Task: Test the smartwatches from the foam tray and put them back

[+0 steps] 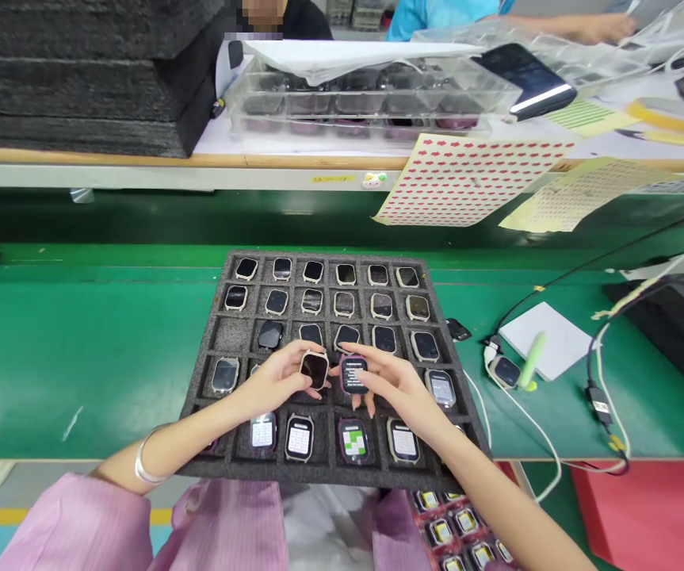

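Note:
My left hand [285,373] is closed on a silver-framed smartwatch body [315,369] with a dark screen. Beside it, my right hand [392,385] grips a purple-framed smartwatch body [353,374], its screen lit with white text on black. Both are held over a dark grey foam tray [231,335] divided into square cells. Most cells I can see hold strapless smartwatch bodies. In the front row several screens are lit, one a green-and-white checker pattern [354,441]. The far rows have dark screens. My hands and forearms cover some cells.
The tray lies on a green bench [80,341]. To its right are a white pad [547,341], a green pen [533,361], a watch on a cable [504,370] and trailing cords. A shelf behind holds black foam blocks [74,71] and clear trays [365,99]. People sit beyond.

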Tool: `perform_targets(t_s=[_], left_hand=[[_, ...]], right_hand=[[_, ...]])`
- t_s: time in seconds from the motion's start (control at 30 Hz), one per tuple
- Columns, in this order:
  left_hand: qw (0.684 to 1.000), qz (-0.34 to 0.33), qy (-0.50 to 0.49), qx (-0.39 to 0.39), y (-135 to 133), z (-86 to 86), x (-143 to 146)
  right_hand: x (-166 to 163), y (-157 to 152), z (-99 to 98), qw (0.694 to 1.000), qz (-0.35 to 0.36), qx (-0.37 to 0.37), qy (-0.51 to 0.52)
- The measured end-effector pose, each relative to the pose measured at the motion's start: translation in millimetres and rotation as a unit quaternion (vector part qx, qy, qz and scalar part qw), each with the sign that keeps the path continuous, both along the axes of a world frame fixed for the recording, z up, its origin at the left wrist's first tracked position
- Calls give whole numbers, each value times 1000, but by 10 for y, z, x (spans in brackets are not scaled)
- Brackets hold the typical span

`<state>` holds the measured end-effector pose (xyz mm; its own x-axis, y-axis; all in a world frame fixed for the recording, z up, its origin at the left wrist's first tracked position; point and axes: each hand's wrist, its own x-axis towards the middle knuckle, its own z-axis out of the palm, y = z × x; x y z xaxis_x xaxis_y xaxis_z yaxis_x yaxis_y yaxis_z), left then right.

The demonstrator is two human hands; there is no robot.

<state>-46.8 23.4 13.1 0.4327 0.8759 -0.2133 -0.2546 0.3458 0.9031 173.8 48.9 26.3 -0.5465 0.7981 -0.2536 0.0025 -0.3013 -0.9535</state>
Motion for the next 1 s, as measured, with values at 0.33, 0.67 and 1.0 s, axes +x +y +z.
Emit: perform_targets(t_s=[0.33,0.67,1.0], left_hand=[[999,47,6,-2,33,18,-28],[992,125,0,0,59,133,-89],[974,223,-5,32,150,193,-402]], right_hand=[[-15,-29,-68,995,37,75,-59],[41,10,84,830,188,414,-325],[-835,-21,80,734,340,501,-308]])
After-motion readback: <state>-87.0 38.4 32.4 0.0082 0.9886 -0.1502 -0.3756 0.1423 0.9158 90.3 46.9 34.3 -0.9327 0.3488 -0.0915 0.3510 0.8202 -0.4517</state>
